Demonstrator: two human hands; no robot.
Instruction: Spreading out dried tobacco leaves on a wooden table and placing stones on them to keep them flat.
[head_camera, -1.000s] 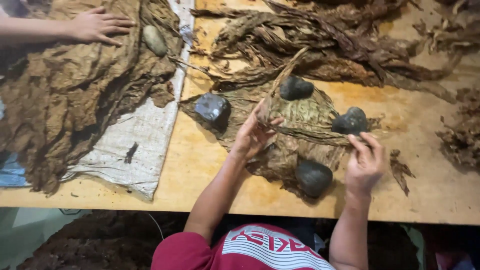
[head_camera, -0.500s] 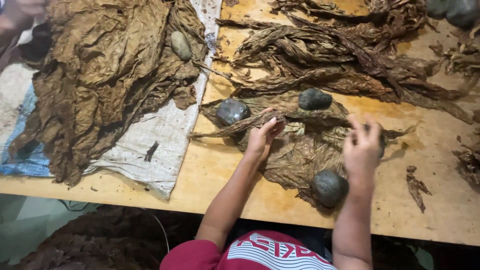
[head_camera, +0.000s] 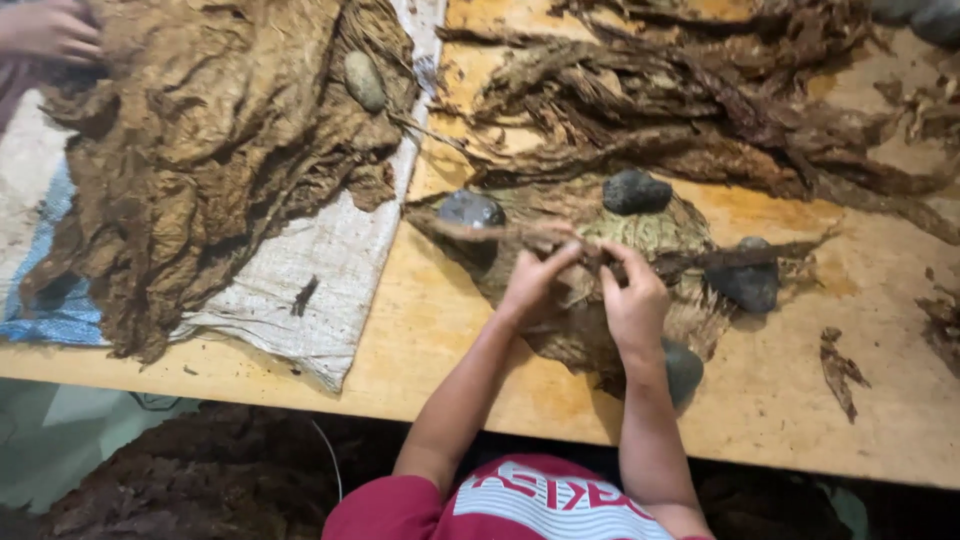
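We note the left hand and right hand, fingers pinched on a dried leaf over the flattened pile, stones just beyond. Step in hand, we judge: spreading it; next calls for gentle, even pulling.

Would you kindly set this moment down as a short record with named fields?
Setting: wooden table with a woven sack spread on its left part
Left hand: pinching a long rolled dried leaf
Right hand: gripping the same leaf, close beside the left
Beneath the hands: flattened leaf stack, weighted by four dark stones
Far side: heap of crumpled leaves
On the sack: brown leaf pile with a pale stone
Other person: a hand at the top left corner
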